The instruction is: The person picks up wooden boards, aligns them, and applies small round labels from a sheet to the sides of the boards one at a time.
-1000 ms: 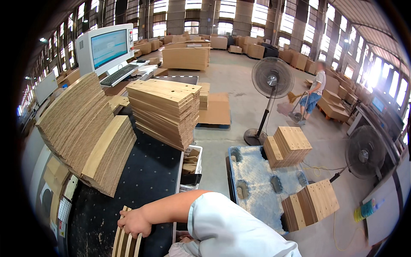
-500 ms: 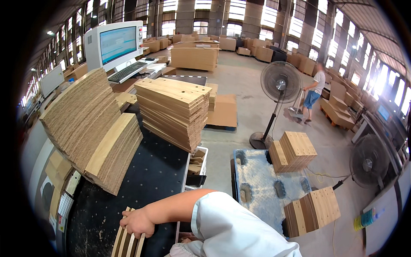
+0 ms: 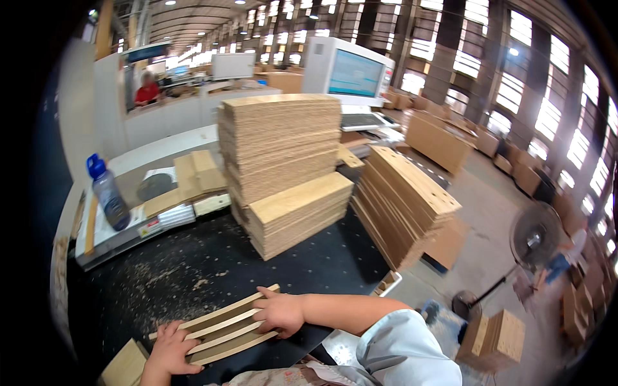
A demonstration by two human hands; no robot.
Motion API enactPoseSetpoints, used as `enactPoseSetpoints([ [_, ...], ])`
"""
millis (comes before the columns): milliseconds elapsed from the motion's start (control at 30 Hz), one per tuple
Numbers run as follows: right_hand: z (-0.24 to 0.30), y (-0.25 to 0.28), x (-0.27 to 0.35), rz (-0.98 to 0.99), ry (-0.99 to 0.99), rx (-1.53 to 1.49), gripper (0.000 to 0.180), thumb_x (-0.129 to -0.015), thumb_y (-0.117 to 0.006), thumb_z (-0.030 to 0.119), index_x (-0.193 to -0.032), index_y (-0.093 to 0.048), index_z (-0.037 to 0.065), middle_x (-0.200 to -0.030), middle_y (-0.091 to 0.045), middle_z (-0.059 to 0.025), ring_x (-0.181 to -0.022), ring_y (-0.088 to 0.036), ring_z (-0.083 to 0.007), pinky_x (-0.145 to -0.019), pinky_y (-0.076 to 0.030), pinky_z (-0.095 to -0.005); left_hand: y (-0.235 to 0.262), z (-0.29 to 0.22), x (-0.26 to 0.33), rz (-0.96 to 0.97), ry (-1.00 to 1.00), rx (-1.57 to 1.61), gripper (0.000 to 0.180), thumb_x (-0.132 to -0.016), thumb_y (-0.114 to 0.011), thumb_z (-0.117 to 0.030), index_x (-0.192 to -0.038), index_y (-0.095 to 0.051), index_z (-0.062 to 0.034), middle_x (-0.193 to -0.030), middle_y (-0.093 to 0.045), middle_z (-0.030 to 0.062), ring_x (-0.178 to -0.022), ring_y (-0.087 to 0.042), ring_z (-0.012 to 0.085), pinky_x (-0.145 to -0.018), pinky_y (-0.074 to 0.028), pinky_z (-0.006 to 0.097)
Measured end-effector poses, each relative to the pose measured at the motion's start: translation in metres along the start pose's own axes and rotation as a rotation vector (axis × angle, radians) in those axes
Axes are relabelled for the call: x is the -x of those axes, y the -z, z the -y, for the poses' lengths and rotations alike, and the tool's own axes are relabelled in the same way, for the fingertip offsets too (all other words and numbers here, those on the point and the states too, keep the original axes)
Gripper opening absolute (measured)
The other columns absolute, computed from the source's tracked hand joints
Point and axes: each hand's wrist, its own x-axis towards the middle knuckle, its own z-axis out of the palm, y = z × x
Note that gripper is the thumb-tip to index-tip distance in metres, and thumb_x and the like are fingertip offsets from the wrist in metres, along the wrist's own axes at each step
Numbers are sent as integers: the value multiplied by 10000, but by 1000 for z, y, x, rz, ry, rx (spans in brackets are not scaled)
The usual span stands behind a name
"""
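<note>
Several narrow wooden boards [image 3: 226, 335] stand on edge side by side, with gaps between them, on the black tabletop [image 3: 302, 273] close to my body. My left hand [image 3: 168, 350] grips their left end, fingers laid over the edges. At the other end my right hand [image 3: 281, 313] is closed around them, with fingertips reaching between the boards. A pale wooden piece [image 3: 125, 365] lies by my left wrist, partly cut off by the dark rim. Beyond my hands rises a tall stack of boards [image 3: 280, 145], with a lower stack [image 3: 302, 209] against its front.
Drilled boards [image 3: 405, 206] are stacked at the table's right. A blue-capped bottle [image 3: 111, 196] stands at the left edge. Behind are a computer monitor [image 3: 354, 72] and a keyboard [image 3: 362, 122]. Right of the table are a floor fan [image 3: 534, 238] and a board stack [image 3: 492, 341]. Sawdust speckles the tabletop.
The view has swung left, bringing the bottle and more of the tabletop into sight. My left hand now shows, gripping the boards' left end. My right hand still holds the boards.
</note>
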Motion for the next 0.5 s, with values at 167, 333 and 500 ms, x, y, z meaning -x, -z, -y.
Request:
enactPoseSetpoints([
  [167, 0, 1, -7, 86, -5, 75, 459, -627, -664, 289, -1071, -610, 184, -1034, -525, -31, -1008, -430, -258, -832, -301, -502, -3, -6, 3, 98, 52, -154, 565, -496, -698, -386, -1017, -635, -178, -1102, -515, 107, -1199, -332, 328, -947, -243, 553],
  [333, 3, 10, -11, 61, -28, 101, 326, -629, -653, 274, -933, -642, 155, -982, -540, -32, -979, -449, -246, -827, -309, -483, 5, -3, 4, 32, 55, -58, 467, -528, -671, -315, -979, -657, -195, -1005, -571, 46, -1137, -397, 318, -879, -325, 458],
  [500, 19, 15, -1, -24, -9, 19, 174, -605, -640, 250, -731, -607, 135, -858, -524, -20, -926, -468, -243, -812, -314, -474, 11, -18, 20, 55, 40, -26, 483, -529, -670, -336, -991, -650, -198, -962, -566, 52, -1096, -423, 325, -842, -337, 453],
])
